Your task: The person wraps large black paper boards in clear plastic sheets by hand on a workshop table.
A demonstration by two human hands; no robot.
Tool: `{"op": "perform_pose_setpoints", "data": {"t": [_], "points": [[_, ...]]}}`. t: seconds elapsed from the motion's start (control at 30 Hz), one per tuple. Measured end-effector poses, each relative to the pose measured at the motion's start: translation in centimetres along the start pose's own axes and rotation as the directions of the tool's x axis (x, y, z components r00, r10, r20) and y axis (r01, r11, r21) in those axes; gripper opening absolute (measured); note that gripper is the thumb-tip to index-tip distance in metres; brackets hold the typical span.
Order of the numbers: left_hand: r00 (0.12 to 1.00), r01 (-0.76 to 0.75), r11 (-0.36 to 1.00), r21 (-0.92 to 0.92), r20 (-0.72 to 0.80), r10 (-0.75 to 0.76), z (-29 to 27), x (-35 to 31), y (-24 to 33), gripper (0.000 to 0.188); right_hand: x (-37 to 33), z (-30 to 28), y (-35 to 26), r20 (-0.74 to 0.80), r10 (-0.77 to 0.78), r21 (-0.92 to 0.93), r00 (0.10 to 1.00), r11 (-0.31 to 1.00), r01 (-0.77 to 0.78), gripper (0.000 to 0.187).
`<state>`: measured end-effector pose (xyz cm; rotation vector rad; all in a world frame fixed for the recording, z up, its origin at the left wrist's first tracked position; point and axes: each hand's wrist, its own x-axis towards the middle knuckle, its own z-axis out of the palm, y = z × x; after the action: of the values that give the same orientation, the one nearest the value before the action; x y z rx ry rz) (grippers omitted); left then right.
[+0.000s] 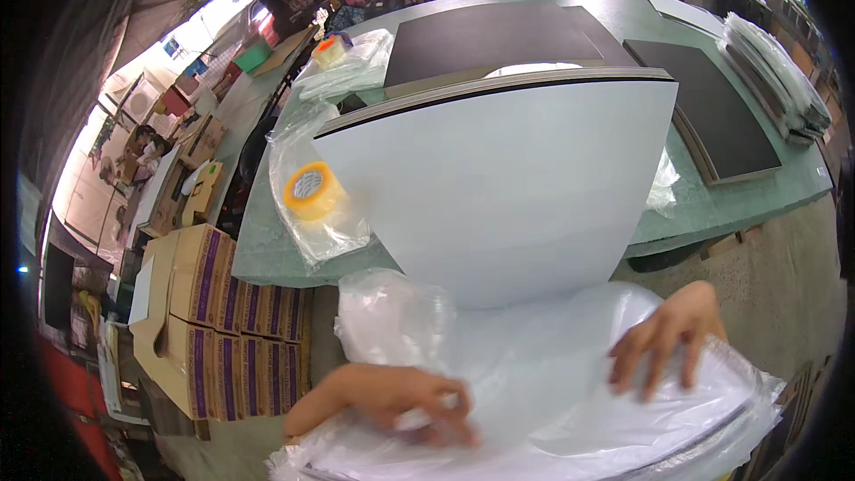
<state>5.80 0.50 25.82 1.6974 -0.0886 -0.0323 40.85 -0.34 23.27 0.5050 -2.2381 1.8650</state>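
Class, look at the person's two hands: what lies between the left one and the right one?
Clear, wrinkled plastic lies between the left hand and the right hand, as the head view shows.

Both hands bare: left hand (pixel 405 396) below the left half of the tabletop's (pixel 695 221) near edge, right hand (pixel 672 338) below the right half, each with a rounded back tapering to long, slim fingers (pixel 661 365). Left forearm (pixel 325 403) also bare as far as it shows, slender, smooth outline; on the right, just a short bare stretch at the wrist (pixel 702 296). Fingertips blurred, worse on the left, so nails and fine detail unreadable.
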Motion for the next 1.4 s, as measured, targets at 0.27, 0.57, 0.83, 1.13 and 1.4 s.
{"op": "perform_pose_setpoints", "data": {"t": [0.27,0.57,0.83,1.13,1.4], "points": [[0.586,0.776,0.569,0.273,-0.645,-0.490,0.1,-5.5,-34.4,0.019,-9.0,3.9,19.7,-0.407,0.872,0.300,0.273,0.410,-0.861,0.052],[0.449,0.171,0.981,0.093,-0.894,0.007,-4.8,9.8,-8.1,0.013,5.6,-4.7,12.1,-0.607,0.521,0.191,0.599,0.828,-0.527,0.037],[-0.045,0.080,0.997,0.016,-0.999,0.019,-8.5,2.5,-5.1,0.027,2.8,-3.9,10.9,-0.852,0.329,0.281,0.407,0.944,-0.176,0.019],[0.465,0.440,0.896,-0.054,-0.840,-0.279,-6.0,5.3,-8.2,0.019,4.4,-3.2,10.1,-0.859,0.374,0.358,0.350,0.927,-0.112,0.036],[0.076,0.363,0.932,-0.021,-0.996,-0.052,-5.7,3.5,-8.9,0.021,4.5,-3.4,10.7,-0.734,0.513,0.337,0.445,0.844,-0.418,0.037]]}}
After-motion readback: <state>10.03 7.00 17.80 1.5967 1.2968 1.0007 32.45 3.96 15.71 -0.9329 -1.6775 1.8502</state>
